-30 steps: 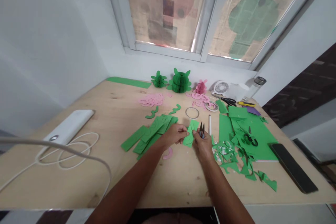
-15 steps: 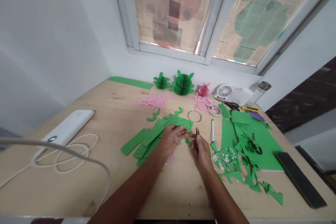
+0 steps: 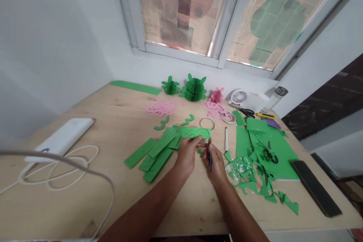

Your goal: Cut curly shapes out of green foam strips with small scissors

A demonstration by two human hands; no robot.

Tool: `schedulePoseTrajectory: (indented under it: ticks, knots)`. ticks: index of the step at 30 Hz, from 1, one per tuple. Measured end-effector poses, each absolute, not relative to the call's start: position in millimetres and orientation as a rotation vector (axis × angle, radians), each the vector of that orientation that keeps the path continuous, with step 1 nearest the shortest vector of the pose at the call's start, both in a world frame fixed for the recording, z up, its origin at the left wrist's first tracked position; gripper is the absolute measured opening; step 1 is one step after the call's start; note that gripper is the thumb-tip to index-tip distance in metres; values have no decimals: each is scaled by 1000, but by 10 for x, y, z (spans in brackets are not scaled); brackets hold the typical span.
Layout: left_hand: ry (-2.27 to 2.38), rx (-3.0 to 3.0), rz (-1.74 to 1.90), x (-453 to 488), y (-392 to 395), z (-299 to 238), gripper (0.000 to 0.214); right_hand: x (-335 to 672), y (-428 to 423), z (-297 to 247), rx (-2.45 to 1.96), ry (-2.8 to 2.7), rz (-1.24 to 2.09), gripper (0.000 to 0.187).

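My left hand (image 3: 187, 154) pinches the near edge of a green paper strip (image 3: 195, 132) with a wavy line drawn on it, lying across a pile of green strips (image 3: 159, 147). Beside it, my right hand (image 3: 213, 160) is closed on small dark scissors (image 3: 209, 152), blades pointing up toward the strip. A tiny green offcut (image 3: 200, 153) lies between the two hands. Both hands rest low over the wooden table (image 3: 119, 128).
Green sheets and scraps (image 3: 261, 151) lie right, with a white pen (image 3: 226, 138), tape rings (image 3: 207, 123) and a black phone (image 3: 316, 187). Paper flowers (image 3: 194, 87), pink cutouts (image 3: 161, 108), a fan (image 3: 238, 96) and scissors (image 3: 246, 111) stand behind. A white power bank (image 3: 61, 140) with cable (image 3: 56, 170) lies left.
The small green piece held up a second ago is gone from my hands. My left hand has moved onto the long wavy-lined strip and pinched it; the scissors have closed in beside it.
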State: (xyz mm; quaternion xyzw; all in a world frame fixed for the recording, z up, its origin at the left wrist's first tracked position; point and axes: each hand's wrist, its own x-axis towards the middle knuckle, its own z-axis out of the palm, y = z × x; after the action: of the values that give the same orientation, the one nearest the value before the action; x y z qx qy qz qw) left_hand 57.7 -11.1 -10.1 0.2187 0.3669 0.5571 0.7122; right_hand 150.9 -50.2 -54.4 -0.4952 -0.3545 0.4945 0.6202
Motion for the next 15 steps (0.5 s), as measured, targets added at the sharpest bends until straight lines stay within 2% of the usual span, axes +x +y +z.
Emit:
schedulePoseTrajectory:
  ticks: [15]
  knots:
    - [770,590,1243,604,-152,-135,19,1490,-506,-472,-1049,-792,1181,42]
